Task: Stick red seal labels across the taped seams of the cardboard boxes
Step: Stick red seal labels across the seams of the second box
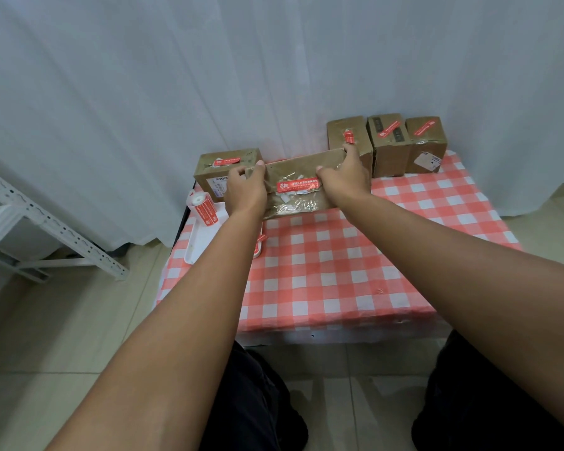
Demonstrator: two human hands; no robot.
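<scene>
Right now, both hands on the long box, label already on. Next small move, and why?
Probably set the long box into the row at the back. Its red label already lies flat across the taped seam, and the left hand and right hand grip its two ends. The three boxes at right already carry labels.

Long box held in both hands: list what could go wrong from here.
1. The long box is gripped only at its ends by the left hand and right hand; it might slip or sag.
2. It sits close to the box on the left and the box behind, so it may knock them.
3. The red label could lift over the wrinkled tape.
</scene>
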